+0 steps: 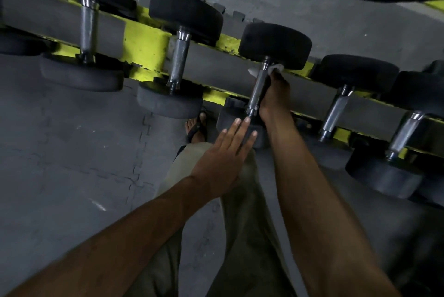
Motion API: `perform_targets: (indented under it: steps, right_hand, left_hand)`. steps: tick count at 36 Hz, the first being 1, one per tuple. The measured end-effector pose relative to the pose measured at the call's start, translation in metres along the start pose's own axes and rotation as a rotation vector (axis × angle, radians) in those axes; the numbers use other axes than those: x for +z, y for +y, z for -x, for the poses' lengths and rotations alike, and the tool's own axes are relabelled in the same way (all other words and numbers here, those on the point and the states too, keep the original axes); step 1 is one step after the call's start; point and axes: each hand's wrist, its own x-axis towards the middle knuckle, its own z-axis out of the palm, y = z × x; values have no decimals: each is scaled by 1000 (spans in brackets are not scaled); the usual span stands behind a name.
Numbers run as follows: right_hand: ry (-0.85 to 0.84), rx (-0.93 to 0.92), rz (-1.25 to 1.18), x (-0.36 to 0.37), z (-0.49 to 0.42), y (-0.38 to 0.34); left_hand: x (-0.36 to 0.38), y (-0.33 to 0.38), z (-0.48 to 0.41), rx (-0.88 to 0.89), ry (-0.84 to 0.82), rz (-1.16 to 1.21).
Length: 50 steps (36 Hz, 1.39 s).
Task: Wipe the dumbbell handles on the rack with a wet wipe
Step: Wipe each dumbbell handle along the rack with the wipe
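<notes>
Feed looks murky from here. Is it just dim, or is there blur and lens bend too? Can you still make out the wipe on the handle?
Head view: dim overall, shadow swallowing the right hand; wide-angle bend tilts the rack; the edges and the left hand are slightly soft. Glare streaks the chrome handle. The wet wipe still reads as a pale patch at the handle's top.

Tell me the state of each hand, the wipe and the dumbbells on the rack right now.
right hand: wrapped round the third dumbbell's handle, pressing the wipe to it.
wet wipe: bunched at the far end of that handle.
third dumbbell: on the rack, being wiped.
left hand: flat, fingers straight, at that dumbbell's near head.
other dumbbells: resting on the rack, untouched.
rack: yellow paint chipped.
</notes>
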Motion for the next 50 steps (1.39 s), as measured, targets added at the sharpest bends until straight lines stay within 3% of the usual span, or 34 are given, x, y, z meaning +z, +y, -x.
perform_targets:
  steps: [5,7,10,12,16,20,28,33,39,41,44,46,49,50]
  right_hand:
    - [-24,-21,-30,-4,-13,-10]
    - [55,2,3,-2,-11,-5]
    - [305,-257,448,-2,7,-1]
    - [357,-523,685,-4,24,2]
    - [227,-913,1128,-21,28,9]
    - [220,-1100,1610,-56,11,13]
    - [-24,-1333,1943,-74,-6,-13]
    - [-154,-1241,2013,-27,-5,-25]
    - [-381,-819,2455,32,8,-27]
    - [-585,-895,2481,25,13,-26]
    - [-835,-1073,2319,-1,20,-40]
    - [-723,-1235,2263,-12,9,-56]
    - [-486,-1213,2251,-32,2,-61]
    - [-499,-1219,2220,-45,4,-52]
  left_hand:
    - [-2,1,2,-2,6,-6]
    - [-3,2,2,-6,9,-13]
    - [-4,2,2,-7,9,-9]
    - [-3,2,2,-5,7,-3]
    - [-2,1,1,-7,9,2]
    - [-3,2,1,-7,14,9]
    - [-2,6,2,-34,33,7]
    - [-4,6,2,-42,11,-18]
    - [-5,7,2,-56,-3,-17]
    - [-6,8,2,-59,0,-10]
    - [-4,9,2,-67,15,11]
    - [-2,10,2,-76,24,0]
    - [0,10,1,-79,24,-9]
    - [-1,10,1,-78,14,-13]
